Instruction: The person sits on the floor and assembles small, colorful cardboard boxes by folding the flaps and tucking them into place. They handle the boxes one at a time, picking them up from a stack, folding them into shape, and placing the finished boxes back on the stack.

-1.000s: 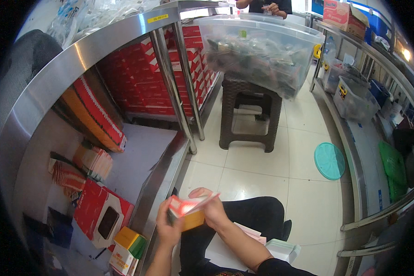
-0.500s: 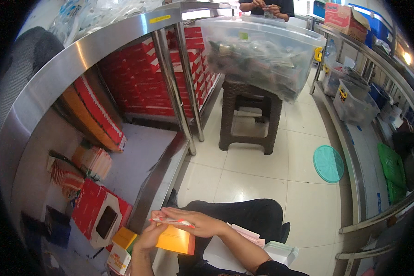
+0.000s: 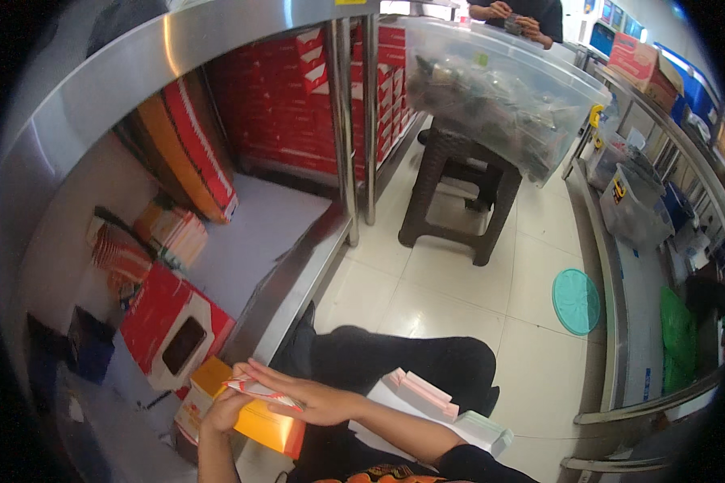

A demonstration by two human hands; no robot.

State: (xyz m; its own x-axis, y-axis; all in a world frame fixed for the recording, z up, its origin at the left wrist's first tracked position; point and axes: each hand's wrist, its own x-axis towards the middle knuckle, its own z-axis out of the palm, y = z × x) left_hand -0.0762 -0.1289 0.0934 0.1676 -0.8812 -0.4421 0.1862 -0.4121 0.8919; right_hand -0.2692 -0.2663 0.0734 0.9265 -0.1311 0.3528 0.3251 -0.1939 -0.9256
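Note:
Low in front of me, my left hand (image 3: 221, 414) is closed on a yellow-orange carton (image 3: 271, 428). My right hand (image 3: 324, 402) reaches across its top, fingers stretched and pressed over a thin white-and-red folded piece (image 3: 259, 391) between both hands. Whether this piece is part of the carton or separate, I cannot tell. Both hands' fingertips meet at its far left end. Close to my left hand stands another yellow-and-white carton (image 3: 207, 383) on the lower shelf. On my lap, beside my right forearm, lie flat pink-edged white cartons (image 3: 424, 392) and a pale green one (image 3: 486, 433).
A dark phone (image 3: 184, 344) rests on a red-and-white box (image 3: 155, 322) on the steel shelf at left. Ahead, a brown stool (image 3: 483, 209) carries a clear tub (image 3: 524, 97) of packets. A teal lid (image 3: 576, 301) lies on the floor. Behind the tub, another person's hands (image 3: 514, 20) show.
My view has turned, so most things sit further right. Both hands, with the carton and the white-and-red piece, now appear further left, nearer the shelf. The grip looks the same.

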